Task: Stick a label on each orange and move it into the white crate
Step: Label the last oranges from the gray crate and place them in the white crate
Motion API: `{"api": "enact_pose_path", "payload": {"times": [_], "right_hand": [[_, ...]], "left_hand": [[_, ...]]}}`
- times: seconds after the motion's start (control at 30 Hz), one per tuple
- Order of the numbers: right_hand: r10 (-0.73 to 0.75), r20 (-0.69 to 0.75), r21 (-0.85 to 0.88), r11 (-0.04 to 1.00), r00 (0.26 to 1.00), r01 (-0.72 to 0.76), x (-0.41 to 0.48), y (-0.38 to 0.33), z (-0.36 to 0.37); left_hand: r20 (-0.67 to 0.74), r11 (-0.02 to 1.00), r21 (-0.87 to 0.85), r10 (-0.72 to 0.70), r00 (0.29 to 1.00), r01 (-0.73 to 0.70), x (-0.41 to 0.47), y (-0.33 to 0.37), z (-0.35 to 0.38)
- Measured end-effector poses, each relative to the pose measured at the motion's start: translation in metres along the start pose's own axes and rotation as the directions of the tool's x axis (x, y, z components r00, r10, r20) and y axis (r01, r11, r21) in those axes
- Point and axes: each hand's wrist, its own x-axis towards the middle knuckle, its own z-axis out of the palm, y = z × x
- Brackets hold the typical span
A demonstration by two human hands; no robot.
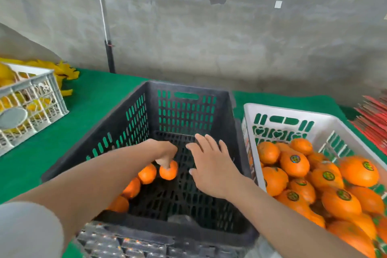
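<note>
Green bench (pixel 94 94) against a grey wall (pixel 209 37). My left hand (pixel 162 151) pinches an orange (pixel 168 172) from above, inside the black crate (pixel 188 88), left of centre; my right hand (pixel 211 165) hovers beside it, fingers spread, empty. Firm, light, smooth-skinned, I judge: grip round its middle. The white crate (pixel 272 109) stands toward the bench's right edge.

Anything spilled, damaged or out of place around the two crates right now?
Nothing stands out. The remaining oranges lie inside the black crate, where the left hand grips an orange; the labelled oranges sit within the white crate. None on the green cover.
</note>
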Motion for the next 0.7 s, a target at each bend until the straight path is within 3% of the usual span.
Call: {"api": "enact_pose_path", "payload": {"times": [0.1,0.27,0.3,0.37,0.43,0.53,0.63,0.7], "right_hand": [[0.027,0.05,-0.067,0.998,0.998,-0.023,0.002,0.001,0.001],[0.053,0.037,-0.083,0.995,0.998,-0.05,0.009,0.006,0.001],[0.061,0.012,-0.077,0.995,0.998,-0.06,0.011,0.007,0.001],[0.084,-0.047,-0.045,0.995,0.995,-0.086,0.012,0.009,0.0],[0.1,-0.125,0.019,0.995,0.987,-0.098,0.01,0.01,-0.001],[0.088,-0.272,0.162,0.986,0.958,-0.045,0.006,0.01,-0.005],[0.156,-0.415,0.443,0.895,0.896,0.049,-0.001,0.008,-0.017],[0.237,-0.448,0.633,0.765,0.862,0.118,-0.013,0.006,-0.026]], "left_hand": [[0.08,1.0,0.0,-0.005,0.997,0.005,0.031,0.013,0.013],[-0.019,0.999,-0.019,0.044,0.999,-0.045,0.057,0.021,0.033],[-0.041,0.995,-0.077,0.062,0.997,-0.065,0.055,0.018,0.026],[-0.085,0.927,-0.357,0.093,0.992,-0.118,0.04,0.01,0.005],[-0.198,0.714,-0.652,0.164,0.966,-0.255,0.016,0.0,-0.015],[-0.401,0.229,-0.869,0.193,0.895,-0.439,-0.034,-0.011,-0.028],[-0.55,-0.194,-0.829,0.116,0.827,-0.524,-0.085,-0.007,-0.021],[-0.642,-0.313,-0.738,0.052,0.765,-0.598,-0.114,0.005,-0.009]]}}
